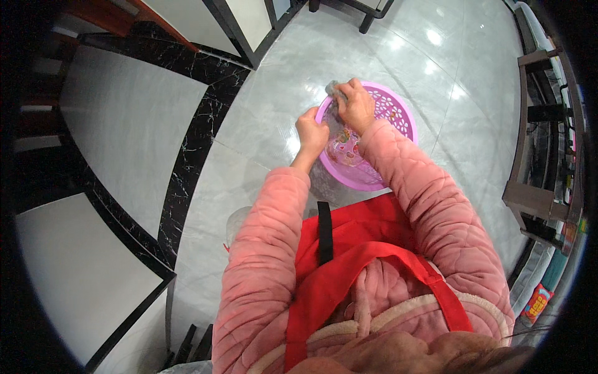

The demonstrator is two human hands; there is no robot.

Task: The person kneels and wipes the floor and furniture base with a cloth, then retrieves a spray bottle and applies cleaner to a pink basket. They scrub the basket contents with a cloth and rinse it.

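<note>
Before me is a round pink-purple plastic basket [343, 180] with flower-shaped cutouts in its wall and a printed picture on its bottom. My left hand [312, 134] grips the left side of its rim. At the far rim my right hand [356, 104] clutches a greyish cloth [334, 89], which is pressed against the rim and hangs partly over it. My right forearm, in a pink quilted sleeve [420, 182], covers part of the basket's near right wall. Below the basket I see the red apron [359, 219] that I wear.
Grey glossy floor tiles [261, 121] surround the basket. A black marble border strip [187, 177] runs along the left. Dark furniture legs [366, 23] stand at the top, and a dark wooden frame [518, 140] at the right. A red snack packet [537, 304] lies at lower right.
</note>
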